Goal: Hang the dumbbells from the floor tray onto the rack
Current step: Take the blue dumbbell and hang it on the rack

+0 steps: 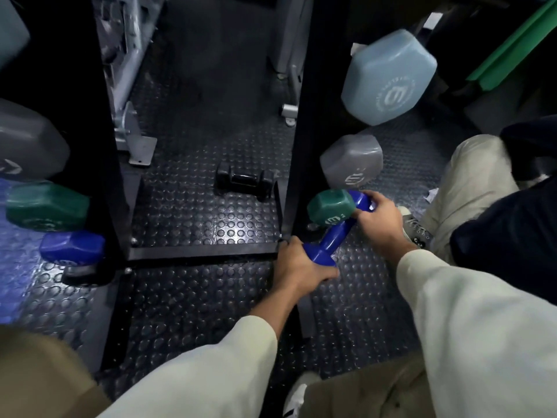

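Clearly heavy and rigid, the blue dumbbell (333,236) is held by left hand (297,268) and right hand (381,223), each gripping one end.

A dark rubber floor (193,300) with raised round studs carries everything. A small black dumbbell (244,181) lies on it between the two black rack uprights, just behind the low black cross bar (205,252). Grey metal machine feet (140,150) stand on it farther back.
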A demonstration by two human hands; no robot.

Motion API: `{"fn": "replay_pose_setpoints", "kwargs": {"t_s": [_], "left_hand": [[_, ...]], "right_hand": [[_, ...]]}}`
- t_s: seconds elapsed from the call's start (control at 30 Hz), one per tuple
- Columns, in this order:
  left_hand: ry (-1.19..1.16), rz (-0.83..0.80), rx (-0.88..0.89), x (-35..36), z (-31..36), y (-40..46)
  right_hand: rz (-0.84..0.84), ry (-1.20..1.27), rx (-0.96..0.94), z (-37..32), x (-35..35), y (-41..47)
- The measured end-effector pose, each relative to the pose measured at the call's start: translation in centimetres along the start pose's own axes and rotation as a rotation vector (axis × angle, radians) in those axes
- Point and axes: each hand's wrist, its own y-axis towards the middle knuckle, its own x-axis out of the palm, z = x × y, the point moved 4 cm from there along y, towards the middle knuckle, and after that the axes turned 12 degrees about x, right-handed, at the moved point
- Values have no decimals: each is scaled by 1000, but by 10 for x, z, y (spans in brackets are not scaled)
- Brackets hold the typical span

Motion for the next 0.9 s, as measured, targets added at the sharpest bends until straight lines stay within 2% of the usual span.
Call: {"fn": "replay_pose_setpoints", "kwargs": {"t_s": [0.27,0.4,0.5,0.73,0.9], "left_hand": [[-63,133,-18,-9,-3,30],[-121,198,-83,-7,-8,32],[-188,211,-117,-5,-11,33],[-218,207,-115,-3,-6,34],[-350,265,-111,5,2,33]], "right_hand": [[-56,71,-18,-13,11,32],[-111,104,4,-25,26,39],[-181,-4,-11,-29,37,52],[-187,172,-17,-17,31,66],[-189,271,-37,-14,38,89]]}}
